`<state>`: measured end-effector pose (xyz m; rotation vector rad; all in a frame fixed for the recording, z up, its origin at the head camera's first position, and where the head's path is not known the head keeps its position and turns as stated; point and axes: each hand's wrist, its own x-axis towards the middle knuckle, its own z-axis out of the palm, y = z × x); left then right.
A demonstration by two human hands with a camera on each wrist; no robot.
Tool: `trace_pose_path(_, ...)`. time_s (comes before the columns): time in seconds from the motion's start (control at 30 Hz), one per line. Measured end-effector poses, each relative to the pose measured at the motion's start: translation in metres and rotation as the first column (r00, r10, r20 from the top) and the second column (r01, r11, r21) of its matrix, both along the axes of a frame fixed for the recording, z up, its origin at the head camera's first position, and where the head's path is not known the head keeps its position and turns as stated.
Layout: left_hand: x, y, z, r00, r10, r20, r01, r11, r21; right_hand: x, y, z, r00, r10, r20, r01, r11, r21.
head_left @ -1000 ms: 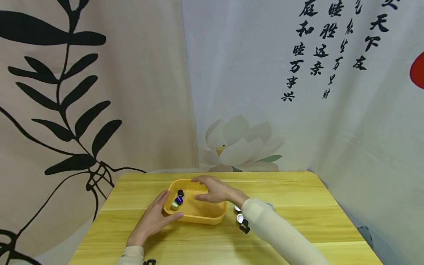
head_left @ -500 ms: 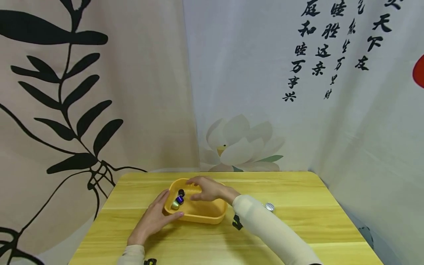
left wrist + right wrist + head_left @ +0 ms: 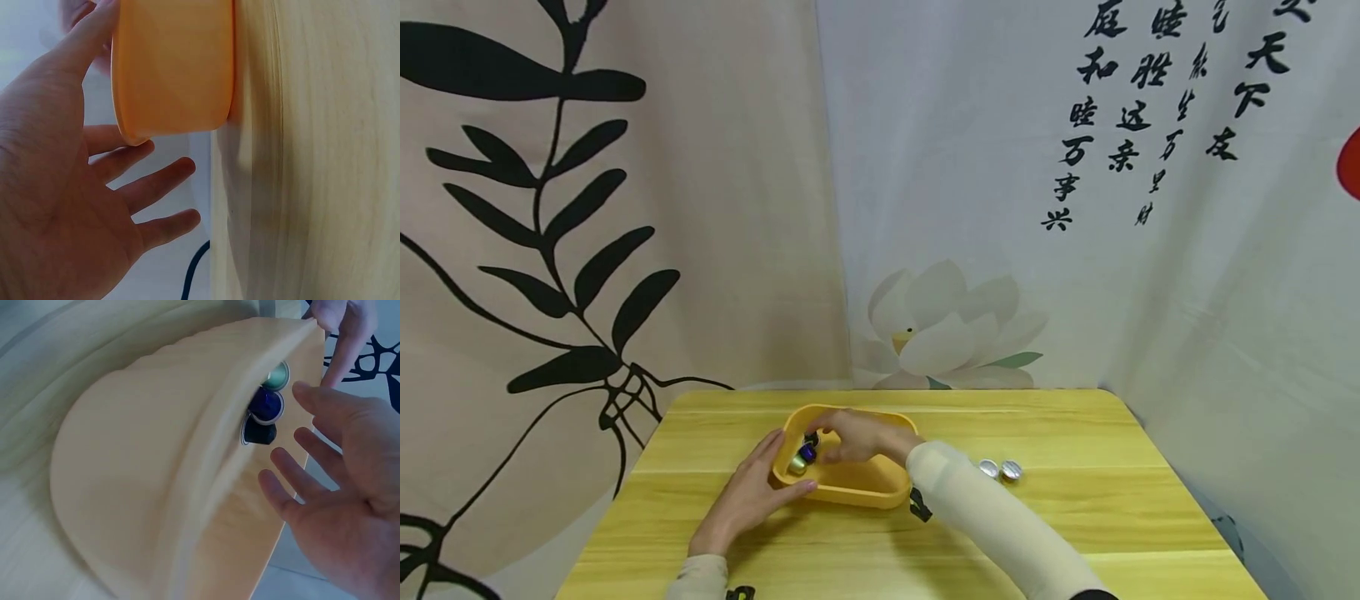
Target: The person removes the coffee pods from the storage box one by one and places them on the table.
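Note:
A yellow plastic bin (image 3: 865, 497) stands on the table, its left end holding a green coffee capsule (image 3: 277, 376), a dark blue coffee capsule (image 3: 267, 405) and a black coffee capsule (image 3: 259, 432). My left hand (image 3: 748, 500) rests against the bin's near left corner, thumb along the front rim, fingers spread and straight beside the left wall. Inside the bin, my right hand (image 3: 853, 436) reaches over the capsules with parted fingers. The right wrist view shows its palm (image 3: 340, 487) with nothing in it, fingertips beside the capsules.
Two silver-lidded capsules (image 3: 1011, 471) lie on the wooden table (image 3: 1075, 517) right of the bin, beside my right sleeve (image 3: 992, 517). The sleeve covers part of the table there. A printed curtain (image 3: 760, 208) hangs behind the far edge.
My right hand has moved left inside the bin until its fingers are over the capsules. Its sleeve, shifting left, uncovers the silver-lidded capsules at the right and hides others nearer the bin.

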<state>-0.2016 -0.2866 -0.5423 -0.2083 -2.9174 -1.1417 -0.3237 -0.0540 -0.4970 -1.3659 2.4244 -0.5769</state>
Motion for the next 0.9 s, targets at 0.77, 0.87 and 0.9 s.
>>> trace_pose_path(0.77, -0.002, 0.002, -0.001, 1.000, 0.010, 0.015, -0.010, 1.000, -0.001, -0.001, -0.019, -0.017, 0.999, 0.031, 0.008, -0.032, 0.996, 0.081)
trace_pose_path(0.87, -0.001, 0.002, 0.000, 1.000, 0.016, 0.017, -0.017, 1.000, 0.004, -0.002, -0.019, -0.018, 1.000, 0.014, 0.003, -0.014, 0.997, 0.079)
trace_pose_path(0.9, -0.001, 0.003, 0.000, 1.000, 0.017, 0.017, -0.017, 1.000, 0.001, -0.002, -0.019, -0.018, 1.000, 0.011, -0.001, -0.011, 0.997, 0.077)
